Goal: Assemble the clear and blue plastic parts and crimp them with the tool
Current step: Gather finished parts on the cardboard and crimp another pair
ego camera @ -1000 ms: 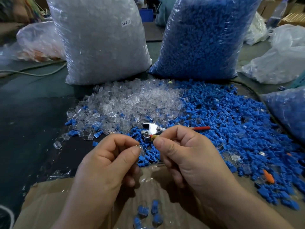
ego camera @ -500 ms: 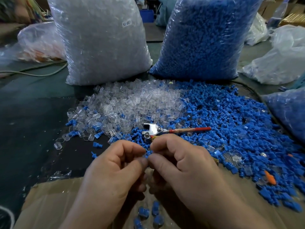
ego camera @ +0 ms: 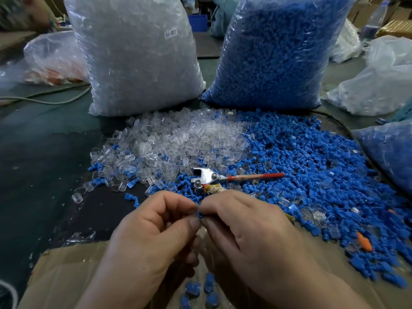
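- A small blue part (ego camera: 199,214) sits between the two hands, low in the middle of the view above the cardboard. Only a sliver of it shows.
- The left hand (ego camera: 151,237) and the right hand (ego camera: 252,230) meet at the fingertips, each pinching that blue part between thumb and forefinger. Whether a clear piece is also in the pinch cannot be told, because the fingers cover it.
- Just beyond the knuckles lies the tool (ego camera: 207,178) on the loose parts, its metal head to the left and its thin red handle pointing right. No hand touches it.
- A heap of clear parts (ego camera: 178,141) spreads behind the tool on the left. It runs into a wider heap of blue parts (ego camera: 312,175) on the right, and the two mix at their edges.
- A few joined blue-and-clear pieces (ego camera: 200,288) lie on the cardboard (ego camera: 66,275), partly hidden under the wrists.
- An orange piece (ego camera: 364,241) lies among the blue ones at the right.
- Behind the heaps stand two full sacks — a bag of clear parts (ego camera: 136,52) with a small white label (ego camera: 171,33) reading "SJ-017", and a bag of blue parts (ego camera: 274,50) beside it.
- More plastic bags (ego camera: 379,81) lie to the right, and a pale cable (ego camera: 44,100) runs across the dark table (ego camera: 33,152) on the left.
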